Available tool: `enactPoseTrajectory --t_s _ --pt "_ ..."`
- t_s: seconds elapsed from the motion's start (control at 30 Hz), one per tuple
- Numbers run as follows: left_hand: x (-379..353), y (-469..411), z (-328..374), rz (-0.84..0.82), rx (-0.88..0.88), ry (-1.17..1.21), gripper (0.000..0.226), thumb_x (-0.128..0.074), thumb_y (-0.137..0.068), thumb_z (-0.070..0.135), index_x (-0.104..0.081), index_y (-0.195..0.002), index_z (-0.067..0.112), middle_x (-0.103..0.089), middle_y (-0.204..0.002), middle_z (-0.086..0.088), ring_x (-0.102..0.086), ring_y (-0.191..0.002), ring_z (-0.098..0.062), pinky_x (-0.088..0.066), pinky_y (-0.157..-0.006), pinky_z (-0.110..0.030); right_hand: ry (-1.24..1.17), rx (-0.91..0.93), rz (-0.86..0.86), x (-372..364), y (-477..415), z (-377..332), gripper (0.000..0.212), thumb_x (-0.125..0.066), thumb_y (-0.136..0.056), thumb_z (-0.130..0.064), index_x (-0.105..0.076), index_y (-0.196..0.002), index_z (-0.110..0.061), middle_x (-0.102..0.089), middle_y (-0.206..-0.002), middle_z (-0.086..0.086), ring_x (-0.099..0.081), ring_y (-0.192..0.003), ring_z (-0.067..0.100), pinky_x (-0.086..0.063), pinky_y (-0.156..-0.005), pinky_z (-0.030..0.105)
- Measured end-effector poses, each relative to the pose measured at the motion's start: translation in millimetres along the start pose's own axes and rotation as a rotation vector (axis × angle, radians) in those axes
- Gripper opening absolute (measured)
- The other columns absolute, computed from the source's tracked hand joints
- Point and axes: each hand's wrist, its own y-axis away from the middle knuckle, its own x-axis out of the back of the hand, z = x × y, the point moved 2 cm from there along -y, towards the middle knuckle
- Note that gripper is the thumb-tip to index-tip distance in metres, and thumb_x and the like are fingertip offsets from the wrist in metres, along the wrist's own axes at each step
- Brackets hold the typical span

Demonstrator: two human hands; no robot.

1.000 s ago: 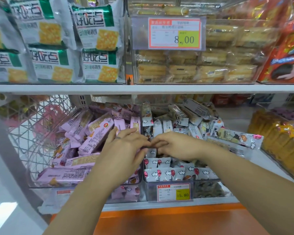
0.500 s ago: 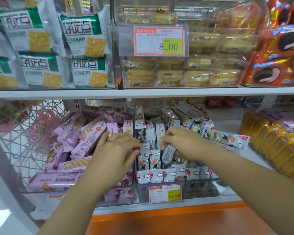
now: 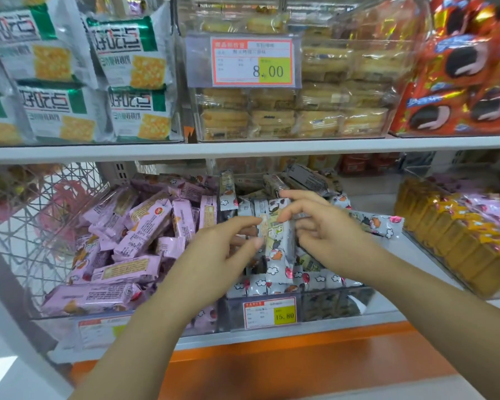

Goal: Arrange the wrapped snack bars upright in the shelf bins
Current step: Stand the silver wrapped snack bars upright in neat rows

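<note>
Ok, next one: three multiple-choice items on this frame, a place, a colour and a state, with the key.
1. Where are the pink-wrapped bars relative to the bin of white-wrapped bars?
A. to its left
B. to its right
C. on the shelf above

2. The patch behind 15.80 on the lower price tag is:
A. blue
B. yellow
C. red

3. The white-wrapped bar at the hands is:
A. lying flat on the top shelf
B. unwrapped
C. upright, held above its bin

Key:
1 A: the pink ones fill the left-hand bin.
2 B: the patch is yellow.
3 C: the left hand pinches it, the right hand curls its fingers on it, and its long axis is vertical.
</note>
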Motion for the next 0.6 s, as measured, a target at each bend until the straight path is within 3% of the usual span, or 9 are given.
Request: enactPoseTrajectory --t_s 0.1,0.2,0.33,0.47,0.6 --pt "-7.1 -2.1 7.8 -0.074 0.086 0.298 0.039 -0.057 -0.084 0.044 -0.040 -0.116 0.057 -0.060 -0.108 0.019 -0.063 -0.089 0.006 -0.051 -0.078 -0.014 -0.149 -0.014 0.056 -0.6 3.7 -7.0 0.026 -0.049 -0.092 -0.002 -0.062 -0.095 -0.024 -0.039 -0.136 -0.020 -0.064 -0.098 0.021 -0.050 -0.088 0.029" --pt "-8.6 -5.1 9.5 -0.090 0.109 0.467 0.060 -0.061 -0.075 0.047 -0.039 -0.131 0.047 -0.060 -0.117 0.005 -0.066 -0.091 -0.003 -0.053 -0.085 -0.030 -0.287 0.003 0.145 1.3 4.8 -16.0 0.015 -0.060 -0.089 -0.012 -0.057 -0.091 -0.027 -0.045 -0.129 -0.015 -0.066 -0.089 0.009 -0.052 -0.080 0.019" --pt "1.3 -9.7 10.8 0.038 0.101 0.555 0.060 -0.064 -0.077 0.031 -0.042 -0.132 0.036 -0.064 -0.111 0.006 -0.066 -0.087 -0.007 -0.053 -0.072 -0.019 -0.330 -0.016 0.157 14.3 2.6 -20.8 0.039 -0.070 -0.080 -0.005 -0.049 -0.100 -0.032 -0.049 -0.120 -0.001 -0.065 -0.082 0.011 -0.054 -0.070 0.023" --pt "12.8 -15.3 7.4 0.192 0.027 0.418 0.053 -0.075 -0.074 0.020 -0.049 -0.114 0.046 -0.062 -0.099 0.014 -0.060 -0.085 -0.003 -0.050 -0.072 -0.020 0.021 -0.037 0.098 24.9 5.0 -19.7 0.040 -0.073 -0.077 -0.034 -0.048 -0.107 -0.041 -0.049 -0.121 -0.018 -0.052 -0.107 0.001 -0.044 -0.092 0.023" --pt "16.0 -21.1 15.8 0.138 0.003 0.293 0.051 -0.078 -0.071 0.026 -0.052 -0.109 0.049 -0.061 -0.094 0.015 -0.056 -0.069 -0.018 -0.048 -0.064 -0.028 0.345 0.006 0.069 21.6 -0.6 -22.8 0.037 -0.070 -0.075 -0.045 -0.052 -0.107 -0.036 -0.049 -0.113 -0.017 -0.036 -0.109 0.000 -0.036 -0.089 0.025"
